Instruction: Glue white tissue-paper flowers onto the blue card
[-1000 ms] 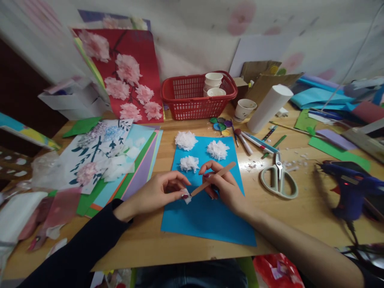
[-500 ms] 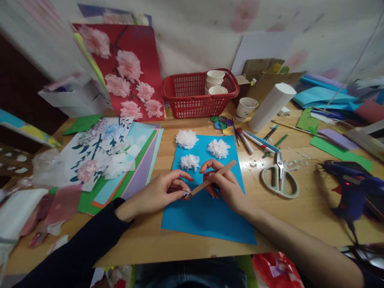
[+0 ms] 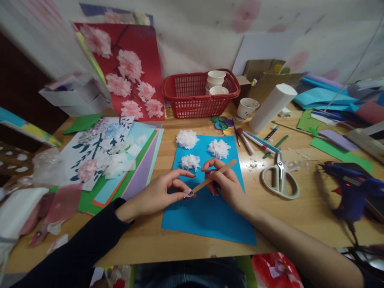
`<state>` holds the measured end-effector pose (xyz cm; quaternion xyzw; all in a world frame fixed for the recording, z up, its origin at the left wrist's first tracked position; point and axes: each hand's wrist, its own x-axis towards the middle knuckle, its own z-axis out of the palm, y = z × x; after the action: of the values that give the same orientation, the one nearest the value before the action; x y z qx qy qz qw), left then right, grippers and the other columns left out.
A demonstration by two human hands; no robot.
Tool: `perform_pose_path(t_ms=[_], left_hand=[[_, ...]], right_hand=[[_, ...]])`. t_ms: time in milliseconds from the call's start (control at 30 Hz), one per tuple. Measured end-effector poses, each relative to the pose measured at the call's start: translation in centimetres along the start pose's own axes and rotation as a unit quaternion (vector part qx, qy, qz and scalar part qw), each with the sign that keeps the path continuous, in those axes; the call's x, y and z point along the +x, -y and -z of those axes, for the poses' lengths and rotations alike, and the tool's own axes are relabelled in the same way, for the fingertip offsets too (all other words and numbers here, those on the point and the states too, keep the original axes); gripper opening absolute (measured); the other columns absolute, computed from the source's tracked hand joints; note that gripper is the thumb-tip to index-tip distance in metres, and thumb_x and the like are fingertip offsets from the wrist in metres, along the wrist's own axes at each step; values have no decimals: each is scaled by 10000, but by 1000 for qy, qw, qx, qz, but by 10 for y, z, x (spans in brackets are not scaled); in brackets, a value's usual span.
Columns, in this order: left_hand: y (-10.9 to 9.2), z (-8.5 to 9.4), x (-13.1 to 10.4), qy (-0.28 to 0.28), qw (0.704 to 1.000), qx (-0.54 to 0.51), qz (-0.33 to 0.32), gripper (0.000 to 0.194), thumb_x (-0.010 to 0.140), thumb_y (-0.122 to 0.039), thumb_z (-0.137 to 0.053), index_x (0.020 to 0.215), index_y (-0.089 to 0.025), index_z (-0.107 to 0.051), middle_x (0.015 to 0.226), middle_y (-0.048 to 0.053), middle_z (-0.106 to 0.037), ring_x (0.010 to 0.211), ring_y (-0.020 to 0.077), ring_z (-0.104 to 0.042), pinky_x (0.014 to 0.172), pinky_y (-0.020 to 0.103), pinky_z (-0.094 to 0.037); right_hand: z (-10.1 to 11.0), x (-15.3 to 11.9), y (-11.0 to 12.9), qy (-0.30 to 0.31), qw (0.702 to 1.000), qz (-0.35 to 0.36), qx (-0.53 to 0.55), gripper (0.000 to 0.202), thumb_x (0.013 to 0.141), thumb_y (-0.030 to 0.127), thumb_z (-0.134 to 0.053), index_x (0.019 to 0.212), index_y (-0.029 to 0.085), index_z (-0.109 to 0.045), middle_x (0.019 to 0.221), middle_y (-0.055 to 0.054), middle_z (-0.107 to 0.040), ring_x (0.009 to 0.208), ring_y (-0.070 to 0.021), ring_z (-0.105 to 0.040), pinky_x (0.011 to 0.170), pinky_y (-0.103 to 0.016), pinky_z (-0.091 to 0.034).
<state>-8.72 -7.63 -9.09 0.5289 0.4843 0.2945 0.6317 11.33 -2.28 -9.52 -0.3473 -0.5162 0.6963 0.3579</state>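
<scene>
The step in hand looks like fine work at the tip of a wooden stick point(image 3: 230, 164); the right hand point(image 3: 229, 186) has it pinched between thumb and fingers, slanting down toward the left hand point(image 3: 156, 196), whose thumb and forefinger close on a small white scrap point(image 3: 191, 193), the other fingers loosely bent; the scrap is at the stick's lower end, though whether it is wrapped around the tip or merely pressed to it I cannot tell. Both hands are above a blue sheet point(image 3: 207, 220) on the desk point(image 3: 135, 248); two white paper flowers point(image 3: 219, 149) lie on the sheet's upper part, and a third flower point(image 3: 187, 139) overlaps its upper left corner. The next move, as I judge it, calls for a light, steady pinch on the scrap and a firm hold on the stick, so that the thin stuff neither tears nor slips; the hands also need to keep off the flowers just beyond them.
</scene>
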Motion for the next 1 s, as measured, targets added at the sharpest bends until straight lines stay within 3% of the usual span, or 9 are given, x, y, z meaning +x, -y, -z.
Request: perform_pose_path(t_ms=[367, 633, 833, 1000], left_hand=[[0, 6, 6, -81, 995, 12, -50, 440, 754, -218, -746, 1163, -170, -594, 846, 23, -721, 835, 174, -702, 835, 328, -556], [-1, 7, 11, -70, 996, 14, -48, 500, 769, -289, -739, 1216, -160, -556, 895, 45, -696, 825, 171, -677, 795, 326, -544], [-6, 5, 8, -103, 973, 205, 4, 300, 820, -372, -663, 1045, -174, -666, 779, 3, -627, 583, 109, -525, 533, 235, -403], [-3, -15, 12, -157, 935, 318, -15, 269, 792, -397, -709, 953, -186, -669, 682, -10, -626, 570, 143, -529, 513, 244, -348]], right_hand=[[3, 4, 1, -54, 997, 44, 33, 106, 721, 278, -519, 805, 215, -532, 390, 103, -425, 351, -88, -352, 384, -217, -238], [4, 5, 2, -61, 996, 59, 23, 114, 730, 278, -503, 820, 212, -525, 387, 98, -435, 359, -95, -342, 395, -218, -242], [7, 8, 0, -88, 995, 44, 10, 162, 695, 265, -492, 843, 208, -527, 369, 102, -422, 359, -106, -344, 397, -228, -231], [9, 9, -2, -123, 991, 54, 5, 156, 691, 262, -492, 835, 210, -526, 368, 100, -420, 362, -102, -339, 394, -227, -212]])
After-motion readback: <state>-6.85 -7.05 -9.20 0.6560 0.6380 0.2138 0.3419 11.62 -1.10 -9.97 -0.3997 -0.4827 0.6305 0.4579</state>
